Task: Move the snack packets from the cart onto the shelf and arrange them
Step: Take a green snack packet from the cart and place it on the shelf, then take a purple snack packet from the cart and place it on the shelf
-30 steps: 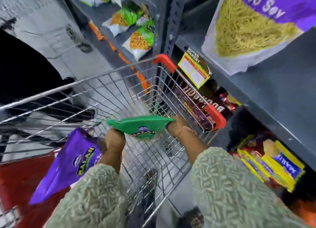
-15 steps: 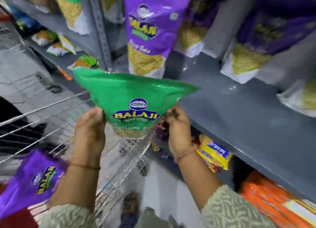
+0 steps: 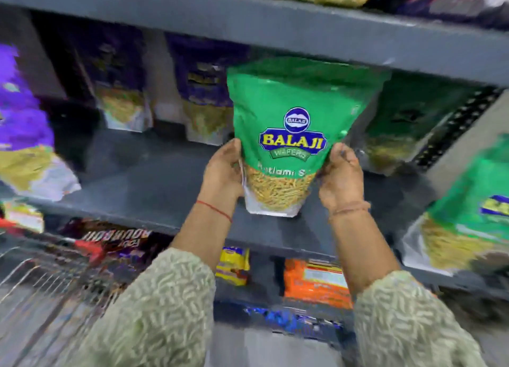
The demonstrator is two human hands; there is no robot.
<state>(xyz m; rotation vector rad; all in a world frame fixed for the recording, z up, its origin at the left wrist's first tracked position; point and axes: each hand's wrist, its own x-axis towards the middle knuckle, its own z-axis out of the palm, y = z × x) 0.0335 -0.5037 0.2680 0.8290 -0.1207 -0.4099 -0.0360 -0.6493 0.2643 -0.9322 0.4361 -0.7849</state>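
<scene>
Green packet [image 3: 294, 135] stood upright over the shelf [image 3: 154, 184], left hand [image 3: 224, 171] and right hand [image 3: 340, 179] fingers clasping its lower sides; not yet released, green ones waited at 3 o'clock, cart [image 3: 41, 273] at 8

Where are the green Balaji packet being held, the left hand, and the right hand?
green Balaji packet [image 3: 293, 135]: head view, on the printed logo at mid-front.
left hand [image 3: 223, 173]: head view, on the back of the hand.
right hand [image 3: 341, 180]: head view, on the back of the hand.
</scene>
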